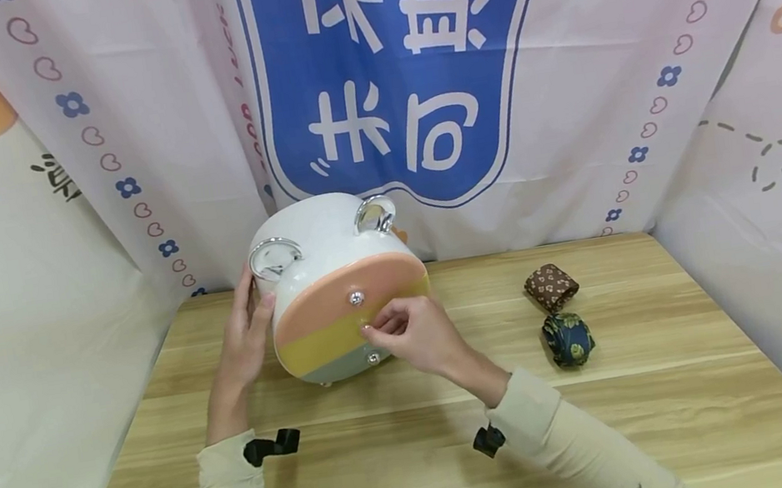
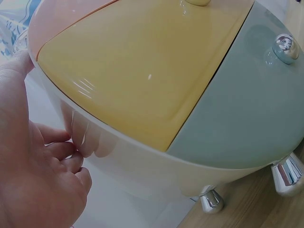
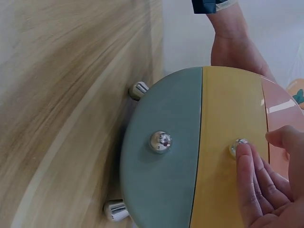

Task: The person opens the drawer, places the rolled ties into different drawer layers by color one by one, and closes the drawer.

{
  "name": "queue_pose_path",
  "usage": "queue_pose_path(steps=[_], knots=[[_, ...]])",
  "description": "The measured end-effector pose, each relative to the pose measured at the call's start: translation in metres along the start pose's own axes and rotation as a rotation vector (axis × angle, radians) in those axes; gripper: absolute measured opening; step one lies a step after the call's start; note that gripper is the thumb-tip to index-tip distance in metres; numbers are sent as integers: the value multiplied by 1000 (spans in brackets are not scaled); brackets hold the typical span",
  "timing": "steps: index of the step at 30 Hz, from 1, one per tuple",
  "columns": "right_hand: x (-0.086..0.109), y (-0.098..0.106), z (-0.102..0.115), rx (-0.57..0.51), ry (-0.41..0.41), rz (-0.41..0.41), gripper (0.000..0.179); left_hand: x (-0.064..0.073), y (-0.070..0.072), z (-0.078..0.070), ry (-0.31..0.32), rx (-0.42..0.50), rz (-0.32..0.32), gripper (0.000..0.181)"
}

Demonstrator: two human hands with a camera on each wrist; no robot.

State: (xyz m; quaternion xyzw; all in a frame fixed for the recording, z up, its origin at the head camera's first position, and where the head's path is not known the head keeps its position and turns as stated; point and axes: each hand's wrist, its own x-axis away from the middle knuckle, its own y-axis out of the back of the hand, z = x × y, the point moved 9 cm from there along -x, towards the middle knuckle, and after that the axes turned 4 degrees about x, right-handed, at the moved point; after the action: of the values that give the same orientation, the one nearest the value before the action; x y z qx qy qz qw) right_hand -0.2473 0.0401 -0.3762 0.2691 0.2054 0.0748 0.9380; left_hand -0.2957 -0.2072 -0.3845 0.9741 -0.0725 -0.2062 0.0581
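A round-fronted white storage box [image 1: 320, 225] stands on the table with pink [image 1: 323, 296], yellow [image 2: 137, 61] and green drawer fronts [image 3: 166, 180]. It has silver knobs, silver feet and two shiny ring handles on top. My left hand [image 1: 245, 333] rests against the box's left side, thumb near the front rim and the other fingers loosely bent along the white wall. At the yellow drawer's knob [image 3: 237, 146], my right hand [image 1: 419, 332] touches with its fingertips; in the right wrist view the thumb stands a little apart from the knob. All three drawers look closed.
Two rolled pieces of patterned fabric lie right of the box: a brown floral roll [image 1: 552, 287] and a navy one with yellow flowers [image 1: 568, 339]. The wooden table [image 1: 396, 479] ends at a printed curtain [image 1: 556, 126] behind.
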Motion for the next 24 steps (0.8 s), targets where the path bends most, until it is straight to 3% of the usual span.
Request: queue_pose_path(steps=[7,24], knots=[[3,-6,-7,81,15,-19,17,0,1,2,1,-26,4,71],[1,-22,-11,134,0,-40,19,0,1,1,22,-19,-1,71]])
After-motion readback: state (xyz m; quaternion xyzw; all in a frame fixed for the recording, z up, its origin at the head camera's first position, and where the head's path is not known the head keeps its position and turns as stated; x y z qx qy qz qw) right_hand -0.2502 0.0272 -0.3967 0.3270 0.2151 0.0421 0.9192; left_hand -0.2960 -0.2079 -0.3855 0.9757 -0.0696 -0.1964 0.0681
